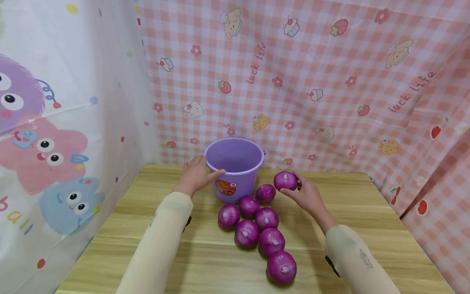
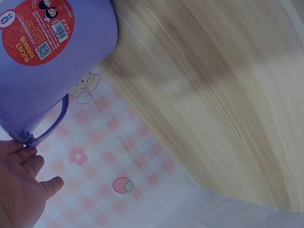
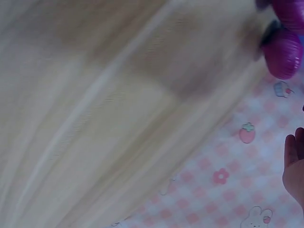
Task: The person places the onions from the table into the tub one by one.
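Note:
In the head view my left hand [image 1: 194, 175] rests against the left side of the purple bucket [image 1: 240, 183]. The thumb lies at the front of its rim, with the other fingers outside. The left wrist view shows fingertips by the handle hinge. To the right of the bucket, my right hand [image 1: 306, 194] holds a purple-red onion [image 1: 285, 180] between thumb and fingers, slightly above the table. In the right wrist view only part of that hand [image 3: 295, 173] shows at the right edge. Several more onions [image 1: 247, 233] lie in front of the bucket, the nearest onion [image 1: 281, 267] close to me.
The wooden table [image 1: 216, 269] carries everything. Behind it hangs a pink checked cloth [image 1: 293, 102], and a white cartoon cloth [image 1: 106, 134] hangs on the left. The bucket bears a red label [image 2: 38, 31] and a purple handle [image 2: 59, 118].

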A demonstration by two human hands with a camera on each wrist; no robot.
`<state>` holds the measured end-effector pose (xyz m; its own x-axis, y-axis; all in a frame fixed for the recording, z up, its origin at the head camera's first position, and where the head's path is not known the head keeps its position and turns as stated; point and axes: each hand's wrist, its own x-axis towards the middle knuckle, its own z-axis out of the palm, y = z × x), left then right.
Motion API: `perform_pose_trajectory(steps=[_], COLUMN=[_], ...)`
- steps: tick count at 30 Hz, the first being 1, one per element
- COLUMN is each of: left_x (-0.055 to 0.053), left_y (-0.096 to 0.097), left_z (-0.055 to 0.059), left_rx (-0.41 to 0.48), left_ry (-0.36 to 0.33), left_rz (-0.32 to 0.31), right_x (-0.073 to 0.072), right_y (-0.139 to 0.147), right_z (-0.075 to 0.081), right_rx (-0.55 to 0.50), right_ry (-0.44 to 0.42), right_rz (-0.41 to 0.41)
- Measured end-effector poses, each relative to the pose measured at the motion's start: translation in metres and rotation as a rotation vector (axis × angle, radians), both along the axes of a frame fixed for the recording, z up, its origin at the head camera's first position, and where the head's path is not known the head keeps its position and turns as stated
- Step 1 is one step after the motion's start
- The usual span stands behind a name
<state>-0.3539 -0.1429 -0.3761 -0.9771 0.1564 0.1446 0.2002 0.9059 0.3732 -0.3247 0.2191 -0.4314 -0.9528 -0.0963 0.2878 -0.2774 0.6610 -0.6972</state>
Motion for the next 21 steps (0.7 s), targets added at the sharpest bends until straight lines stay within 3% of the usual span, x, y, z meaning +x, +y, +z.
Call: perform_pose_trajectory(steps=[8, 13, 21], left_x=[0.0, 0.0, 0.001], left_y=[0.0, -0.001, 0.0], left_z=[0.0, 0.001, 0.001], left_rx=[0.012, 0.006, -0.002], left_ry=[-0.007, -0.003, -0.006], left_rz=[0.0, -0.002, -0.003], right_x=[-0.009, -0.016, -0.023], right_y=[-0.016, -0.031, -0.053], right_z=[0.026, 0.041, 0.063], right_rx=[-0.142, -0.181, -0.236], right_ry=[-0.013, 0.024, 0.007], right_rz=[0.0, 0.014, -0.002])
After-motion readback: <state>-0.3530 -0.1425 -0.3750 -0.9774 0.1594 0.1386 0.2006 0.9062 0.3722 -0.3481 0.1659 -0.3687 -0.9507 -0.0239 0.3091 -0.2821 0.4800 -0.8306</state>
